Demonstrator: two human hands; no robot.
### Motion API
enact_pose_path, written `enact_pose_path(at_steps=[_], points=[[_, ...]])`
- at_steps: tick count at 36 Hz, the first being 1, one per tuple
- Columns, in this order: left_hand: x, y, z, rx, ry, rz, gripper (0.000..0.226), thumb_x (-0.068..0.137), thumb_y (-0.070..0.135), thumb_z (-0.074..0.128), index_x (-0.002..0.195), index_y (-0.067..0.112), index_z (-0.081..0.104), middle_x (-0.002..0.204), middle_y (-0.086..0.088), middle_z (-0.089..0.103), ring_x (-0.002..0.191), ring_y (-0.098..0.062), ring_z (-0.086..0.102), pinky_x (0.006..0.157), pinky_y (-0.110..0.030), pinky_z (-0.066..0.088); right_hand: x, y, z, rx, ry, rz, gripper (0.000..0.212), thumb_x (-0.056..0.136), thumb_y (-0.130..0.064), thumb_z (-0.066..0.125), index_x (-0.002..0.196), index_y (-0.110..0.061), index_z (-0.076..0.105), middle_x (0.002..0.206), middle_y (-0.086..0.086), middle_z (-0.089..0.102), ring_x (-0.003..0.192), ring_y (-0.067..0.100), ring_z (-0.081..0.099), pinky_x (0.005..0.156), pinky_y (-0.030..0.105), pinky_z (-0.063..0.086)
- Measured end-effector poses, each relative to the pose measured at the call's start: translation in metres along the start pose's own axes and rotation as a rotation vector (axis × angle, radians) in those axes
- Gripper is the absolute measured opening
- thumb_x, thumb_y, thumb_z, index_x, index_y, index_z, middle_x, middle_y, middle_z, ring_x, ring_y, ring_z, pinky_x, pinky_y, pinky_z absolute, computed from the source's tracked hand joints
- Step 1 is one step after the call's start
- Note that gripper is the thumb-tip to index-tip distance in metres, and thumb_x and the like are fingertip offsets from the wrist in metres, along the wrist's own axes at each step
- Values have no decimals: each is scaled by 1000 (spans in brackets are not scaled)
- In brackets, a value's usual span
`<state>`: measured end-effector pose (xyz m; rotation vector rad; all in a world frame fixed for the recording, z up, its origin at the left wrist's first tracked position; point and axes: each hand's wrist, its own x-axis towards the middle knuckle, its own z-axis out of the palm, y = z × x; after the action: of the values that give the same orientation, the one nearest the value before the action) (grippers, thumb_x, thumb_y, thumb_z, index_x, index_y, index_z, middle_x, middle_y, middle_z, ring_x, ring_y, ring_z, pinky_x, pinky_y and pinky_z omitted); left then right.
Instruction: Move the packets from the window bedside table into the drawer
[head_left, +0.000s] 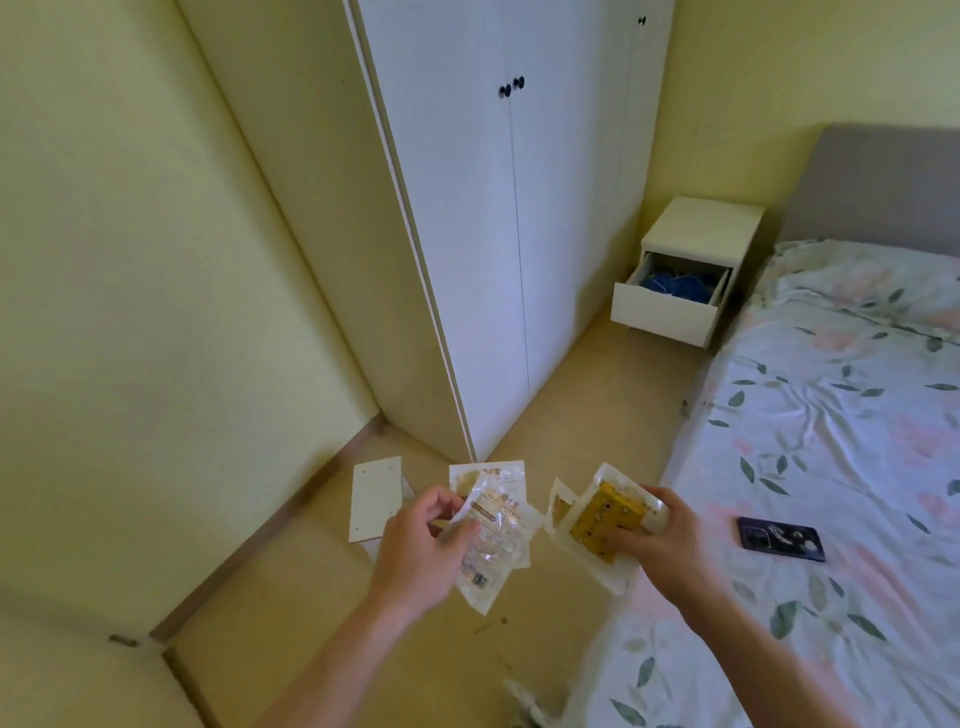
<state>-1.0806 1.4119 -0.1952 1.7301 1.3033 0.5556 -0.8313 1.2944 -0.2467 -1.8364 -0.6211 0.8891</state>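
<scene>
Keep the left hand pinching the clear crinkled packets and the right hand gripping the yellow-printed packets, then carry both to the open white drawer at right of centre.

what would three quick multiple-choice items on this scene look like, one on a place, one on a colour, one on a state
1. Where does the bedside table stand?
A. between the wardrobe and the bed
B. at the foot of the bed
C. left of the wardrobe

2. What colour is the card inside the packet that the right hand holds?
A. red
B. yellow
C. green

3. What state is the drawer in?
A. shut
B. taken out and lying on the floor
C. pulled open, with blue things inside

Answers:
1 A, it sits in the corner with the wardrobe on one side and the bed's headboard on the other.
2 B, a yellow card shows through the clear wrapper.
3 C, the drawer front juts out and blue contents are visible.

The left hand grips clear packets too.
</scene>
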Motion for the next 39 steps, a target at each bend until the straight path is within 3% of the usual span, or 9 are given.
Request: enact_pose_path(at_steps=[5, 10, 15, 20, 23, 26, 33, 36, 39], points=[[83, 14, -21, -15, -8, 4, 13, 89, 20, 73, 85, 23, 62, 90, 19, 74, 65, -6, 69, 57, -27, 53, 61, -37, 29, 10, 14, 5, 56, 68, -10, 90, 111, -34, 62, 94, -6, 74, 85, 11, 72, 71, 31, 59], [160, 29, -22, 8, -45, 65, 14, 89, 21, 74, 82, 23, 62, 89, 20, 74, 72, -6, 69, 56, -17, 49, 112, -65, 29, 12, 60, 11, 58, 69, -13, 91, 115, -32, 62, 98, -3, 75, 86, 12, 73, 73, 33, 61], [247, 39, -17, 37, -119, 93, 13, 90, 27, 73, 86, 22, 62, 91, 21, 73, 72, -6, 68, 55, -19, 51, 171, -86, 28, 13, 131, 24, 52, 72, -15, 89, 114, -28, 61, 99, -3, 73, 88, 14, 71, 71, 30, 59], [338, 44, -18, -9, -187, 112, 13, 91, 23, 73, 91, 16, 62, 93, 11, 75, 73, -13, 73, 63, -38, 60, 239, -111, 38, -8, 186, 40, 51, 69, -16, 91, 110, -28, 63, 94, -2, 74, 86, 15, 73, 76, 39, 62], [395, 56, -11, -12, -226, 114, 13, 90, 20, 73, 89, 15, 62, 92, 12, 76, 68, -12, 72, 59, -37, 58, 277, -133, 38, -7, 242, 44, 46, 69, -17, 92, 104, -29, 65, 89, -3, 76, 80, 11, 74, 73, 35, 62], [451, 70, 9, 15, -309, 155, 13, 89, 23, 75, 87, 20, 63, 90, 15, 75, 67, -13, 71, 65, -35, 58, 309, -152, 33, 23, 318, 46, 39, 71, -12, 90, 100, -25, 67, 83, -5, 76, 73, 6, 73, 67, 27, 58], [546, 128, 82, 83, -498, 256, 14, 87, 29, 77, 87, 25, 63, 88, 14, 74, 76, -10, 70, 71, -30, 57, 355, -160, -2, 129, 508, 126, 36, 75, -10, 87, 101, -26, 68, 84, -6, 77, 74, 5, 73, 64, 22, 57], [583, 154, 118, 106, -572, 303, 15, 87, 30, 76, 88, 24, 63, 90, 12, 74, 76, -9, 70, 63, -25, 56, 377, -155, -23, 172, 591, 186, 34, 74, -8, 87, 100, -24, 71, 86, -5, 78, 79, 13, 75, 72, 33, 61], [620, 178, 153, 125, -599, 338, 16, 87, 29, 77, 92, 22, 63, 93, 10, 73, 78, -6, 69, 56, -15, 51, 405, -151, -45, 226, 647, 228, 30, 76, -3, 85, 96, -22, 72, 83, -6, 78, 78, 14, 75, 68, 28, 58]])
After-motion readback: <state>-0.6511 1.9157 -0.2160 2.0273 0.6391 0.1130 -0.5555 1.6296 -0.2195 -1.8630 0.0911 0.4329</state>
